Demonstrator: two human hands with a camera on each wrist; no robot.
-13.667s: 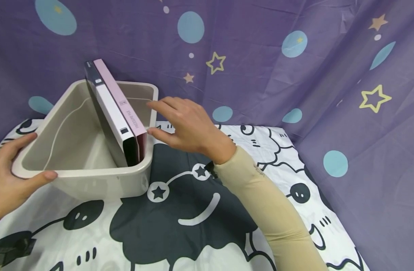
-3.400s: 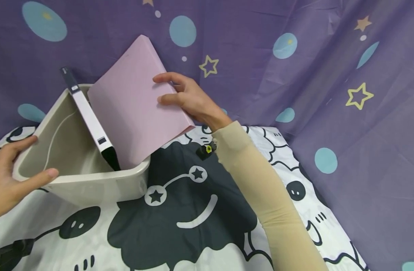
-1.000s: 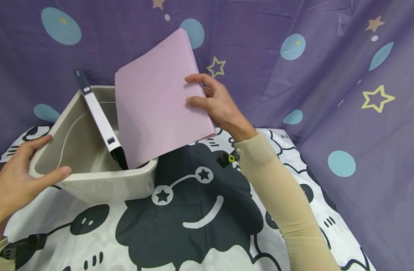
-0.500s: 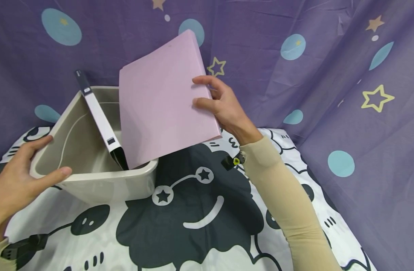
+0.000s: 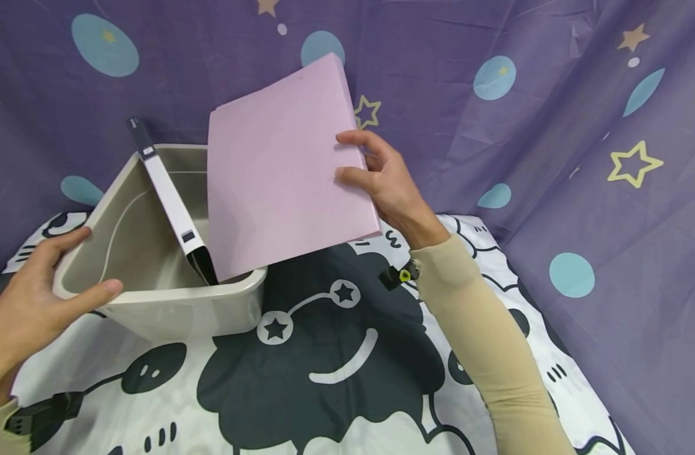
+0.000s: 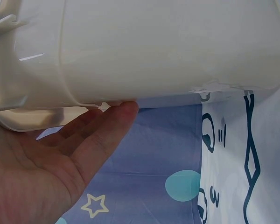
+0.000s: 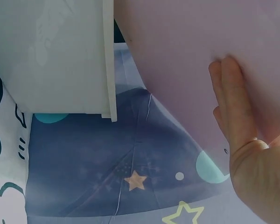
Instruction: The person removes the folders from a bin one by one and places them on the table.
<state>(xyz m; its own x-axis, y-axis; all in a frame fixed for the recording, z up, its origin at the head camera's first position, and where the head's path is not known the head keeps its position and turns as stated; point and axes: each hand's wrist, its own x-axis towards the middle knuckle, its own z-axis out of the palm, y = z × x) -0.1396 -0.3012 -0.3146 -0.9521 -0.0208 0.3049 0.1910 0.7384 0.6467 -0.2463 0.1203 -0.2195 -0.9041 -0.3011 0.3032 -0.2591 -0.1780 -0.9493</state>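
Observation:
In the head view my right hand (image 5: 395,183) grips a pink file binder (image 5: 284,170) by its right side, thumb on the near cover. The binder is raised and slanted, its lower left corner at the right front rim of a beige plastic bin (image 5: 188,313). My left hand (image 5: 34,303) holds the bin's near left corner, thumb over the front rim. The left wrist view shows its fingers (image 6: 107,130) against the bin's outside. In the right wrist view, fingers (image 7: 233,93) lie flat on the pink cover. A white and black binder (image 5: 173,205) leans diagonally inside the bin.
The bin stands on a white cloth (image 5: 324,436) with black cartoon sheep. Close behind it hangs a purple curtain (image 5: 415,126) with stars and blue spots, which also runs along the right side. A small black device (image 5: 398,276) sits at my right wrist.
From beside the other binder in the bin, the pink binder has come up and right in my right hand, still drifting right over the last second. My left hand stays on the bin's corner.

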